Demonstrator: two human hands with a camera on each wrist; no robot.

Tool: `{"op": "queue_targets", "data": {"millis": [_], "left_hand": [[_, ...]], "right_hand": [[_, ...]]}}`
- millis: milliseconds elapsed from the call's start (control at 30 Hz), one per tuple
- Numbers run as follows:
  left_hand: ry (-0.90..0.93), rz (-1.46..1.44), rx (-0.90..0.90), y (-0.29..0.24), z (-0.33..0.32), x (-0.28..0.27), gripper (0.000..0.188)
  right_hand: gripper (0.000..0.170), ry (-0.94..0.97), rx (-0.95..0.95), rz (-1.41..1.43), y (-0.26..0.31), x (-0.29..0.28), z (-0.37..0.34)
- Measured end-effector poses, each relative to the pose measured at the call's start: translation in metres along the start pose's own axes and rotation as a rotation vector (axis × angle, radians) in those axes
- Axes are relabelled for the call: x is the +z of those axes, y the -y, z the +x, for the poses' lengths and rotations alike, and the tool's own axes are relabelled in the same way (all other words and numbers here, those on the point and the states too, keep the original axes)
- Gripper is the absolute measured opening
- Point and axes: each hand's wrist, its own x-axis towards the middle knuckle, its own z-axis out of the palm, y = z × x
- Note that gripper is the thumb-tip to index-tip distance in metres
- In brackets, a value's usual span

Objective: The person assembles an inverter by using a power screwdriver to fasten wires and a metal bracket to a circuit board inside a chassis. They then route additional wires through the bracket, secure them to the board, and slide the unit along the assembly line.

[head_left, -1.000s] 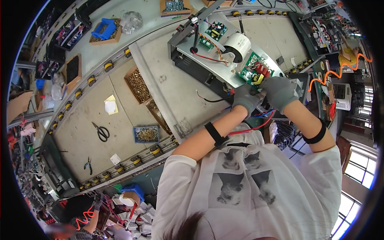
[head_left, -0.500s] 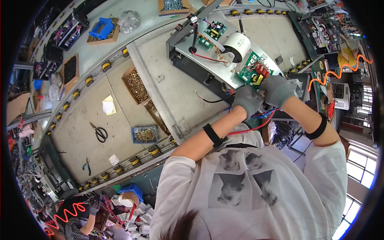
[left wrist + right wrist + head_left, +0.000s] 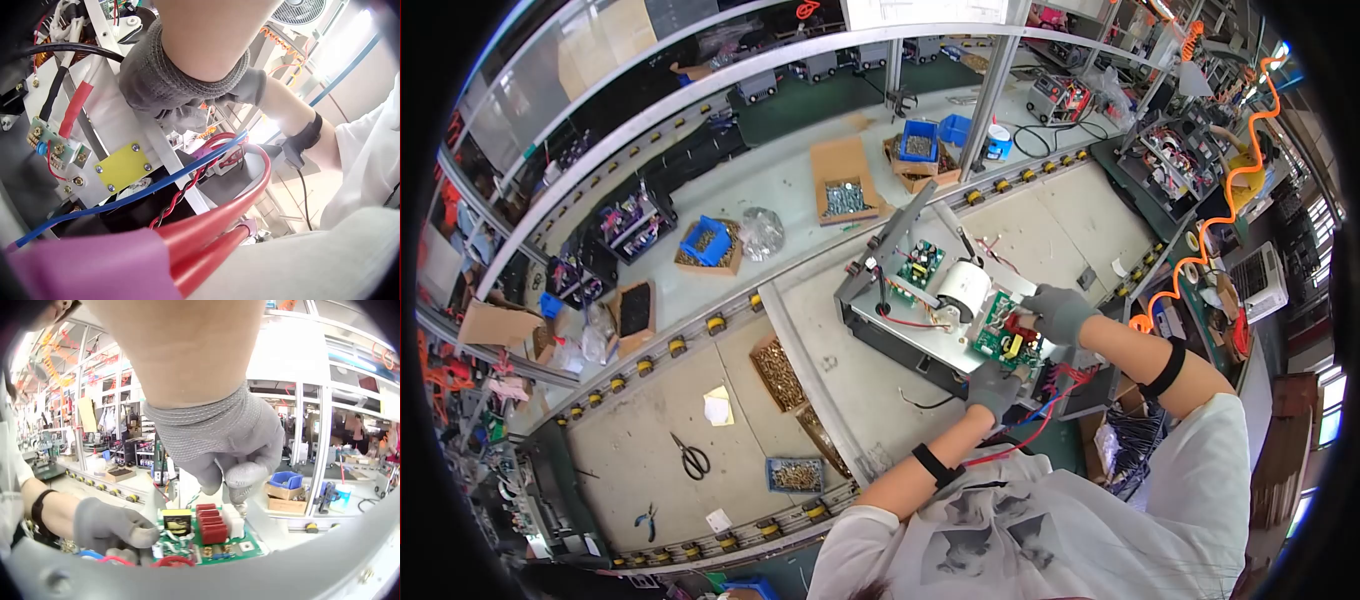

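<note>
Green board point(image 3: 1003, 337): on the metal plate point(image 3: 928, 343), right of centre in the frame, beside the white cylinder point(image 3: 966, 287).
My right hand point(image 3: 1062, 314): at its right edge, fingers bent down; can't tell whether they pinch anything.
My left hand point(image 3: 997, 388): just below it, thumb toward bent fingers; grip hidden.
Nearer hand: neither clearly.
Board's long axis: unclear between my gloves.

"What covers the left hand point(image 3: 994, 388) and right hand point(image 3: 1061, 315)?"
"Matt grey cloth, knitted at the wrists."
"And the mounting plate point(image 3: 955, 346)?"
"Smooth metal, dull sheen; the cylinder point(image 3: 965, 284) on it looks like smooth white plastic."
"The red cables point(image 3: 219, 210)?"
"Glossy, plastic-looking."
"The far boxes point(image 3: 837, 158)?"
"Matt brown cardboard."
</note>
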Motion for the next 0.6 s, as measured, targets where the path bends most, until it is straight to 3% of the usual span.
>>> {"op": "queue_targets", "data": {"millis": [33,100,233,300,333,400,533,600], "left_hand": [[-0.022,0.088,0.049,0.027,0.017,0.005,0.038],[0.103,-0.004,-0.126,-0.014,-0.004,-0.011,0.04],[0.126,0.03,-0.258,-0.058,-0.031,-0.046,0.036],[-0.413,0.408,0.234,-0.068,-0.035,-0.053,0.028],[-0.415,0.413,0.226,-0.069,-0.03,-0.053,0.028],[-0.575,0.201,0.656,-0.065,-0.016,-0.052,0.021],[-0.434,0.059,0.466,-0.045,-0.004,-0.049,0.022],[-0.482,0.248,0.393,-0.052,-0.009,-0.051,0.016]], "right_hand": [[0.028,-0.06,-0.105,0.12,0.002,0.004,0.002],[0.026,-0.142,-0.261,0.329,-0.002,0.021,0.016],[0.025,-0.09,-0.257,0.464,0.007,0.025,0.022],[0.024,-0.101,-0.316,0.464,0.01,0.02,0.019],[0.024,-0.096,-0.32,0.472,0.012,0.02,0.02],[0.024,-0.055,-0.375,0.264,0.019,0.019,0.022],[0.028,-0.026,-0.438,0.124,0.015,0.022,0.028],[0.028,-0.024,-0.42,0.128,0.019,0.02,0.026]]}}
